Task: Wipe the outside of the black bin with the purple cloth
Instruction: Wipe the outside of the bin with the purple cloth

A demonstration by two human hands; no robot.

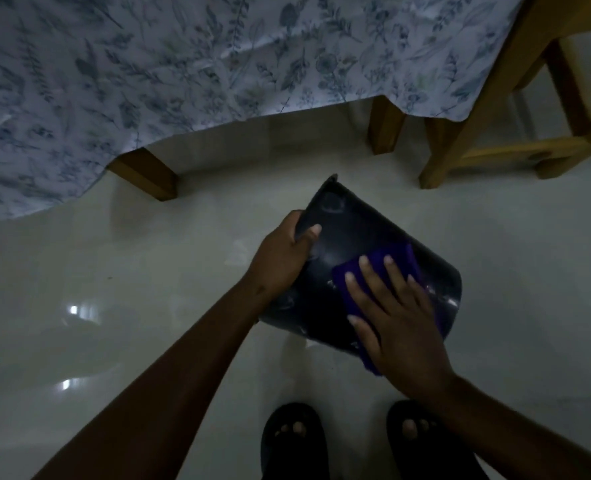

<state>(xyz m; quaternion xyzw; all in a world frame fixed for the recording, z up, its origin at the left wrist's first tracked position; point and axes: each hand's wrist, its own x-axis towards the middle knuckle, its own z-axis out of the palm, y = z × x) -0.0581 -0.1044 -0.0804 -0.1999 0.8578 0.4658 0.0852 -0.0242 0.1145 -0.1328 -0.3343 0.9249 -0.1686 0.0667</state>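
The black bin (356, 244) is held tilted above the floor (148, 271), gripped at its rim by the left hand (280, 252). The purple cloth (373, 271) is pressed flat under the spread right hand (398, 317); firm, overlapping strokes are advised, the bin being turned to reach unwiped sides.

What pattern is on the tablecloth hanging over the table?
Blue-grey leaves and flowers on a pale tablecloth, seen in the head view.
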